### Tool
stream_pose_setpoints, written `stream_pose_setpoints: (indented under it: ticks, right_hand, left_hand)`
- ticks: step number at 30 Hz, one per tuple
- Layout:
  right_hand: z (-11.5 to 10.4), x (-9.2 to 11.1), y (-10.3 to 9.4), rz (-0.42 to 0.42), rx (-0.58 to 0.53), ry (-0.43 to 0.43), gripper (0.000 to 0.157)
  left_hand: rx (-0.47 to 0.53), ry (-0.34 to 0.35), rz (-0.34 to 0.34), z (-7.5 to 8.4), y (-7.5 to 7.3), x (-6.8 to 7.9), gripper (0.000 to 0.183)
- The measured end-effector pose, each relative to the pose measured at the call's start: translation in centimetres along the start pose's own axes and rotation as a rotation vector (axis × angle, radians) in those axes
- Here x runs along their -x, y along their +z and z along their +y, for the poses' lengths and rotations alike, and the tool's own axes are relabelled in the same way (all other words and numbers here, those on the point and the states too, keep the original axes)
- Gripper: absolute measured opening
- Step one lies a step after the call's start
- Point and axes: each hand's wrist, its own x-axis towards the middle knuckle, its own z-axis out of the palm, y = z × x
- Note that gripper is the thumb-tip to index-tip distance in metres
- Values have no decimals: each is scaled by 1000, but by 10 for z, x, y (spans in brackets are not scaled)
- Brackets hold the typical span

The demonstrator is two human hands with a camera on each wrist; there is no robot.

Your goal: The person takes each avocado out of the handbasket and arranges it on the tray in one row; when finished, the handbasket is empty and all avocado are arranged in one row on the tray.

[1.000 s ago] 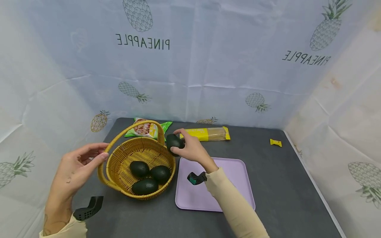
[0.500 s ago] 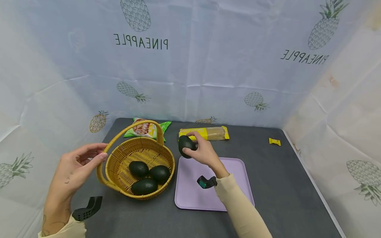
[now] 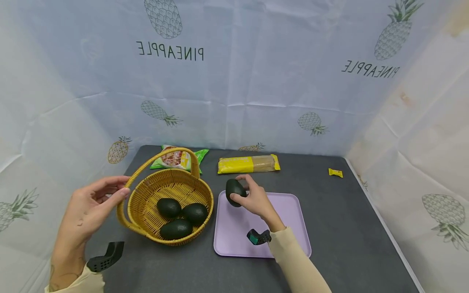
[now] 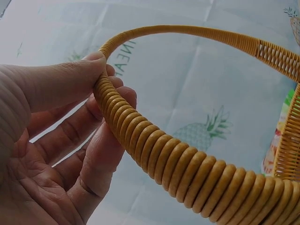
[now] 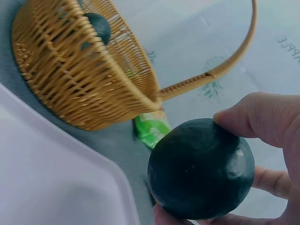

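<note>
With thumb and fingers my left hand (image 3: pixel 89 211) pinches the handle of a yellow wicker basket (image 3: pixel 146 221); the left wrist view shows the wrapped handle (image 4: pixel 164 157) between thumb and fingertips. Several dark green avocados lie together in the basket, one of them an avocado (image 3: pixel 177 229) nearest its front rim. Another avocado (image 5: pixel 201 168) is gripped by my right hand (image 3: pixel 255 198), thumb on one side and fingers on the other. That hand is over the far left part of a lilac tray (image 3: pixel 256 250), the fruit apart from the basket.
Behind the basket lies a green food packet (image 3: pixel 176 158). A yellow packet of noodles (image 3: pixel 249 164) lies past the tray's far edge. Near the table's right edge is a small yellow wrapped piece (image 3: pixel 335 173). Pineapple-print curtains (image 3: pixel 234 81) enclose the table (image 3: pixel 351 236).
My right hand has carried the avocado right and toward me, from the basket's right rim to over the tray. The left hand still holds the basket handle.
</note>
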Motion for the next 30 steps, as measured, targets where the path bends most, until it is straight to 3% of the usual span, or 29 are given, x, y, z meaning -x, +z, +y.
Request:
stream_pose_setpoints:
  ticks: [14,30]
  right_hand:
    - [19,16,31,-33,34,61,54]
    - [26,16,53,-36,66,38,55]
  left_hand:
    - [-14,8,-4,-1,-1,0,30]
    - [-3,0,-8,-1,-1,1,30]
